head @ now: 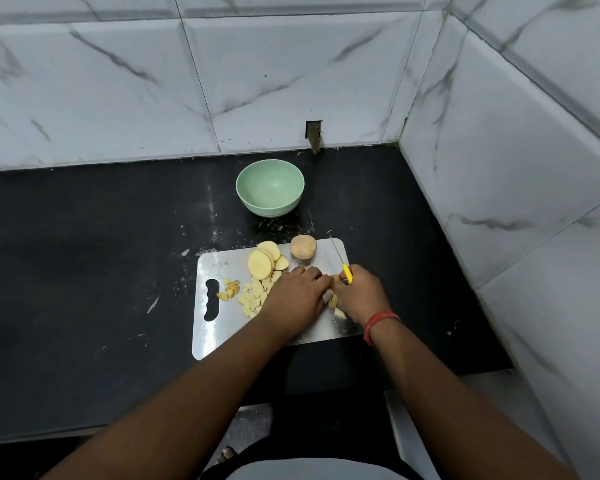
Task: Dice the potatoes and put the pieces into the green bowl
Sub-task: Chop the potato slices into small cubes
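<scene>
One head-worn wide-angle view looks steeply down, close over the cutting board at a tiled corner.

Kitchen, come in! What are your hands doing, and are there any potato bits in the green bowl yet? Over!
Right hand grips knife; left hand steadies potato on cutting board. Diced pieces and slices on board. Green bowl empty. Nothing blocking.

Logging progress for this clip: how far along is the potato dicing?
Done: a pile of diced pieces lies on the cutting board. In hand: the right hand grips the yellow-handled knife while the left hand steadies a piece between them. Left: the stacked slices and the uncut potato chunk need dicing, and the green bowl looks empty.
</scene>
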`<state>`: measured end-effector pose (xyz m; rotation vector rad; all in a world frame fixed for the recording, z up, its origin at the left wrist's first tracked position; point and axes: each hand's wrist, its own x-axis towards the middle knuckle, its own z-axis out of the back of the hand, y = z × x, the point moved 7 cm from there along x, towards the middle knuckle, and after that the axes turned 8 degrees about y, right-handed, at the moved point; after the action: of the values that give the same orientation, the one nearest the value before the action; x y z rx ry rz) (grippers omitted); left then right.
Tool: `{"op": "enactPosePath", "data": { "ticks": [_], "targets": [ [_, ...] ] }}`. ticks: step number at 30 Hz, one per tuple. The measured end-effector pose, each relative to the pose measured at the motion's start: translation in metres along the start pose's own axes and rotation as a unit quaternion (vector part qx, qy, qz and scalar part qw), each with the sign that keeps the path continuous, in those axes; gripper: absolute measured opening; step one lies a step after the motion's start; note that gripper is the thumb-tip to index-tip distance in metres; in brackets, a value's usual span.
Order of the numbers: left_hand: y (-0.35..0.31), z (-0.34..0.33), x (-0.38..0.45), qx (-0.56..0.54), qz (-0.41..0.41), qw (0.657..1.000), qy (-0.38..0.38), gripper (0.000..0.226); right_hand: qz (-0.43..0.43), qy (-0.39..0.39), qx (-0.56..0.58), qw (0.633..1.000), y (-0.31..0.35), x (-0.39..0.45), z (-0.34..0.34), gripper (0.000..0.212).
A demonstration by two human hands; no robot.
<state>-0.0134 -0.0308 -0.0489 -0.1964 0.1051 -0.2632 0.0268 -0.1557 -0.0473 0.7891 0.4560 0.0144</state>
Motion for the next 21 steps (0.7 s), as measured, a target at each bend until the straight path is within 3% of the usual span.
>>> {"op": "enactPosePath", "data": {
  "ticks": [9,13,21],
  "targets": [
    [-0.003,-0.005,-0.009,-0.036,-0.013,0.999,-0.017,0.053,0.012,-0.009,-0.035,0.999,-0.001,-0.007,0.007,0.007],
    [-0.003,-0.007,-0.011,-0.042,-0.026,0.999,-0.018,0.049,0.014,-0.021,-0.062,0.998,0.004,-0.019,0.013,0.018],
    [-0.002,-0.008,-0.011,-0.044,-0.030,0.998,-0.026,0.046,-0.043,0.098,-0.135,0.985,0.006,-0.069,-0.008,0.013]
  ]
}}
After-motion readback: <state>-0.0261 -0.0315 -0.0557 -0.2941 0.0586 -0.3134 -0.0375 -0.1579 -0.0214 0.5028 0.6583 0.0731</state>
